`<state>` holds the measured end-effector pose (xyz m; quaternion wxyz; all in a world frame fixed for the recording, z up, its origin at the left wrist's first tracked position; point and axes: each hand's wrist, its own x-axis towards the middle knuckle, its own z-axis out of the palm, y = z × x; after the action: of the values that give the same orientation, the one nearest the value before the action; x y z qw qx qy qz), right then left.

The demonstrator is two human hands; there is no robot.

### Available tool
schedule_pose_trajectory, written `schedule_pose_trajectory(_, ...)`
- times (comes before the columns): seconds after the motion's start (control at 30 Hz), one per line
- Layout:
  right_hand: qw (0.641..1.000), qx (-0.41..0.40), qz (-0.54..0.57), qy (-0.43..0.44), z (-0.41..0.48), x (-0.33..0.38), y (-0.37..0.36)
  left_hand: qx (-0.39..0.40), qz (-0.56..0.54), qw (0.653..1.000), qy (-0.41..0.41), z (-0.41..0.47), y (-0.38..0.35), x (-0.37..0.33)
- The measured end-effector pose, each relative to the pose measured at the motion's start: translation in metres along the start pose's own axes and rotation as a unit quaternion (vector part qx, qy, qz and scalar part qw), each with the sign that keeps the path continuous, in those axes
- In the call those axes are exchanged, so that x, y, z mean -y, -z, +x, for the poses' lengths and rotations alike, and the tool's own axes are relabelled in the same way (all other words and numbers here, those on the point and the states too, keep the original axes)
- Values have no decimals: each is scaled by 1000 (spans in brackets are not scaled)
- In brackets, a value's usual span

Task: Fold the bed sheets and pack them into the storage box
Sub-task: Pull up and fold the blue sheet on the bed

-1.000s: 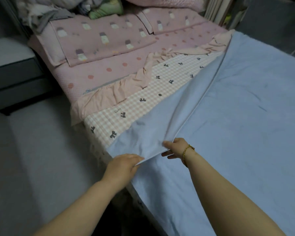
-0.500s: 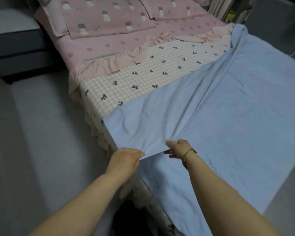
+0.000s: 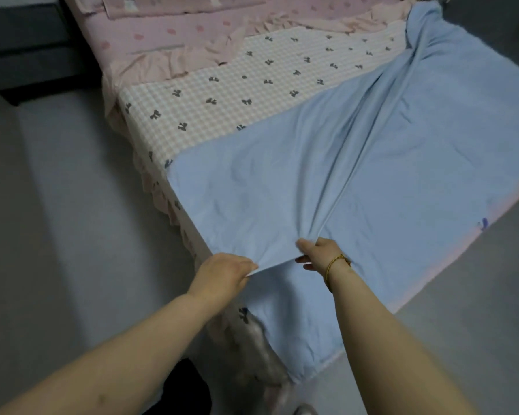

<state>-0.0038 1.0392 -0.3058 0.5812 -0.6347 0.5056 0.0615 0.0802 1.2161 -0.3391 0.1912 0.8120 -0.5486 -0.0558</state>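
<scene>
A light blue bed sheet (image 3: 417,163) lies spread over the foot of the bed, its upper layer pulled toward me into long taut creases. My left hand (image 3: 222,272) pinches the near corner of that upper layer at the bed's side edge. My right hand (image 3: 322,254), with a gold bracelet at the wrist, grips the same edge a little further right, thumb on top. The lower layer of the blue sheet lies flat underneath and hangs over the bed's corner. No storage box is in view.
Under the blue sheet lies a checked bedcover with dark bows (image 3: 252,85), with a pink frilled cover (image 3: 192,28) beyond it. Grey floor (image 3: 57,220) runs along the left. A dark low cabinet (image 3: 21,49) stands at the far left.
Both hands have drawn the sheet's upper layer back toward me, uncovering more of the checked bedcover. The view has tilted down, so the pillows have left the frame.
</scene>
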Motion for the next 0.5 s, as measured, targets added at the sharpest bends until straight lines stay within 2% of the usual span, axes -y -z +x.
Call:
schedule_pose_trajectory(0.13, 1000, 1, -20, -11, -6, -52, 40, 15, 6, 1000, -26, -8, -35, -54)
schedule_pose_trajectory(0.2, 999, 16, -38, -4, -11, -78, 54, 37, 15, 999, -20, -18, -49, -78)
schedule_pose_trajectory(0.3, 998, 45, -33, -7, -14, -113, 75, 25, 59, 998, -2, -28, -73, -115)
schedule_pose_trajectory(0.37, 997, 61, -36, -15, -13, -133, 87, 38, 70, 996, 32, -37, -94, -134)
schedule_pose_trajectory(0.5, 997, 56, -28, -39, 0, -163, 97, 123, 36, 981, 145, -45, -124, -165)
